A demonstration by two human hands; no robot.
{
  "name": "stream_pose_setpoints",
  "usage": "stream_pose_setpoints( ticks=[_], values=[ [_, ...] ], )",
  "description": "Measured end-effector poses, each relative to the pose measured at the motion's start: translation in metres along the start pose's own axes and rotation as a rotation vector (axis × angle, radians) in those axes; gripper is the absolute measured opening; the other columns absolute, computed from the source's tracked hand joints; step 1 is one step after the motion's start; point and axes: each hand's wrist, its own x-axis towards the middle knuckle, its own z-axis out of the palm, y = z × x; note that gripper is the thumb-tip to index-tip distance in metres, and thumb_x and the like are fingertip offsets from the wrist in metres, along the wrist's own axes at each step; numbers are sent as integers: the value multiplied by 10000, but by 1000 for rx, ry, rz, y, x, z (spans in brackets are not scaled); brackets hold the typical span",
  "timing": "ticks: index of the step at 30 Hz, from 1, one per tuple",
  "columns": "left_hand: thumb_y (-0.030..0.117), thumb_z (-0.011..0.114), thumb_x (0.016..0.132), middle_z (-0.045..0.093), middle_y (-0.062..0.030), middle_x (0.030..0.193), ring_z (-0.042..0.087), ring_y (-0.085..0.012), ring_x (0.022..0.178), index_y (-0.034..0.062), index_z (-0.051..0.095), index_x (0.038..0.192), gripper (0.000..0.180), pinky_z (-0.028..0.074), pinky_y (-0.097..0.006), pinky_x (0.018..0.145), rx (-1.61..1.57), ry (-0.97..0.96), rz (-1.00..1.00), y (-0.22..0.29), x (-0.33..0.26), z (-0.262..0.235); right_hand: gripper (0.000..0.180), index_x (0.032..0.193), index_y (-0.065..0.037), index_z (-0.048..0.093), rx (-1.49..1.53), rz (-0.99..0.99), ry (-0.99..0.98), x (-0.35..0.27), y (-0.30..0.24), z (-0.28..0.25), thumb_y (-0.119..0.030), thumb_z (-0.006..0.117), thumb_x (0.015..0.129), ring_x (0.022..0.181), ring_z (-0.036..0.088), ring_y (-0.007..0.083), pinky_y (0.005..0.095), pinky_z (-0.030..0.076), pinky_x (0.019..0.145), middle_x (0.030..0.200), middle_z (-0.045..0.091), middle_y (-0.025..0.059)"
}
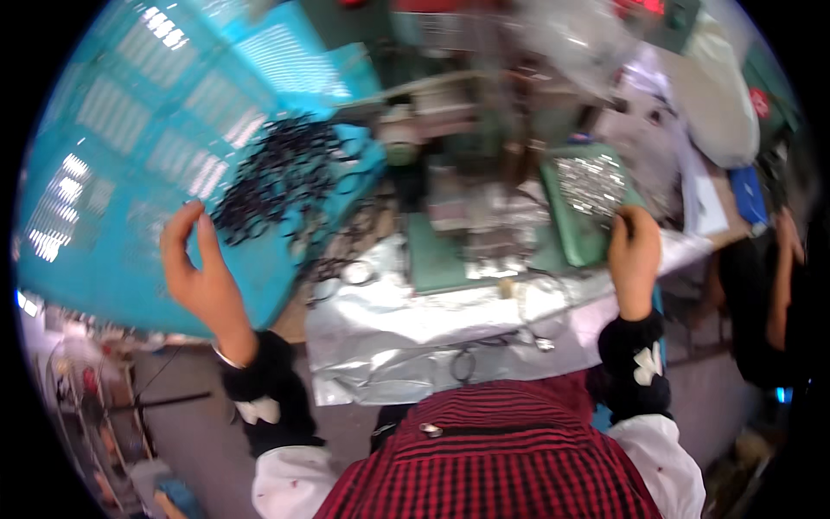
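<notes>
- Left hand (203, 281): over the blue crate (112, 268), just beside the left edge of the pile of black loops (277, 177). Thumb and forefinger up, tips near each other, so grip is narrow. Can't tell if anything small is pinched.
- Right hand (635, 264): at the right side of the green tray (588, 251), fingers curled at the edge of the shiny metal pieces (592, 183). Can't tell if the grip has a piece.
- Black loops: heaped in the crate, left of the machine (447, 203). Metal pieces: in the tray, right of the machine.
- Machine: between the hands, blurred, detail unreadable. Green base plate (432, 264) under it.
- Silver sheet (372, 346): wrinkled, over the table's near edge. One dark loop (463, 367) lies on it, apart from the pile.
- Far right: another person's arm (781, 290), well apart from the right hand.
</notes>
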Motion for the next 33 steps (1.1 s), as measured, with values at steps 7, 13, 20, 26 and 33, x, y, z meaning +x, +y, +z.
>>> stream_pose_setpoints(
  ticks=[7,13,20,26,33],
  values=[
    [187,732,824,586,-192,1351,515,-430,1198,54,734,974,201,430,-493,1022,445,-688,133,-146,-23,129,98,878,-42,701,7,1,-70,-4,8,-17,-46,708,780,905,621,366,448,493,813,883,659,143],
    [135,665,856,688,-153,1068,609,-373,1070,52,665,872,84,512,-470,854,478,-878,283,-133,4,109,54,791,-62,679,-134,-75,-75,3,-6,-12,-88,719,767,884,605,340,450,490,744,826,630,109],
    [167,673,902,647,-146,731,623,-297,654,3,644,849,175,492,-400,622,419,-768,59,-52,4,61,95,925,6,701,506,402,-49,-8,-20,-15,-53,697,851,777,669,148,265,510,745,857,714,71],
    [142,636,1004,609,29,840,522,-47,732,35,620,978,112,415,-201,643,-545,-443,-515,2,-52,89,123,954,1,719,902,159,-123,26,-76,-8,-5,699,832,857,665,148,276,513,803,918,719,69],
    [70,542,1022,617,-107,1028,600,-171,911,51,499,1133,121,530,-305,772,-1166,-167,-448,111,-50,86,351,1186,5,607,1180,177,-148,40,-132,9,14,697,848,976,662,147,293,492,888,973,726,83]
  ],
)
